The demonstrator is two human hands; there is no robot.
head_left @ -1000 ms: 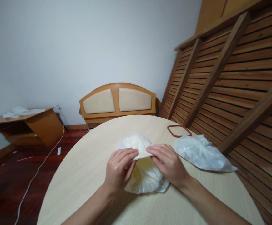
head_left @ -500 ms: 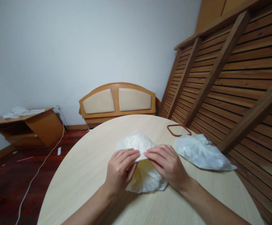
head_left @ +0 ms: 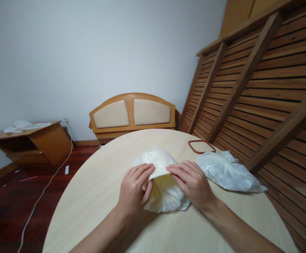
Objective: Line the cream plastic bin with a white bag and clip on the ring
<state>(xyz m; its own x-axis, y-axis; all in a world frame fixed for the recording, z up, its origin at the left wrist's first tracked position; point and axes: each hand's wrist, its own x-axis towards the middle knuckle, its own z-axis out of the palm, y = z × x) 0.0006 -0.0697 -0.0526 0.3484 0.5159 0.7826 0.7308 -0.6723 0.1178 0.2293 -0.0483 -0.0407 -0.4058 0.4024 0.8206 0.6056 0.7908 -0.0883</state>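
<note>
A crumpled white plastic bag (head_left: pixel 160 182) lies on the round pale wooden table (head_left: pixel 95 189) in front of me. My left hand (head_left: pixel 134 188) pinches a fold of the bag from the left, fingers closed on the plastic. Opposite it, my right hand (head_left: pixel 192 182) grips the same fold from the right, fingertips almost meeting the left ones. The lower part of the bag bulges between my two wrists.
A second white plastic bag (head_left: pixel 228 172) lies to the right on the table, with a brown rubber ring (head_left: pixel 202 146) behind it. A slatted wooden frame (head_left: pixel 261 88) leans on the right. A headboard (head_left: pixel 133 114), a low cabinet (head_left: pixel 29 142) and a cable (head_left: pixel 44 189) stand beyond.
Both hands have shifted slightly up and away on the bag, keeping their pinch. The bag's bulge has reshaped a little under them.
</note>
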